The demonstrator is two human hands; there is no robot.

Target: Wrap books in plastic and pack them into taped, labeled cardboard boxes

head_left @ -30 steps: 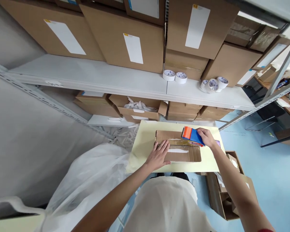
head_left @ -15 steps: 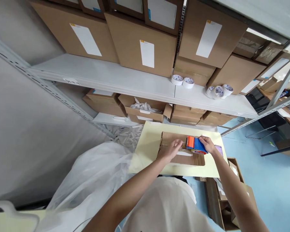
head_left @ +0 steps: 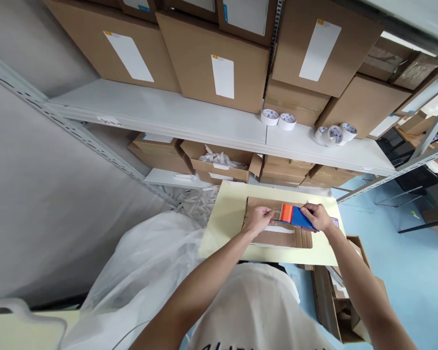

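Over a carton (head_left: pixel 282 239), right hand (head_left: pixel 317 217) grips tape dispenser (head_left: pixel 301 218) at three o'clock; left hand (head_left: pixel 257 220), nine o'clock, pinches tape (head_left: pixel 276 214), best taut.

I wear a white top (head_left: pixel 255 301), slightly creamy, its cloth loose and softly creased. It curves round at the far end, over my middle, and spreads wider towards the near edge. There, black strokes (head_left: pixel 222 347) run across the fabric; they look like the tops of large letters, but they are cut off too low for me to read. My left forearm (head_left: pixel 204 277) and right forearm (head_left: pixel 365 277) are bare, slim and smooth in outline, narrowing at the wrists. My left hand (head_left: pixel 258 220) and right hand (head_left: pixel 317 217) are bare too.
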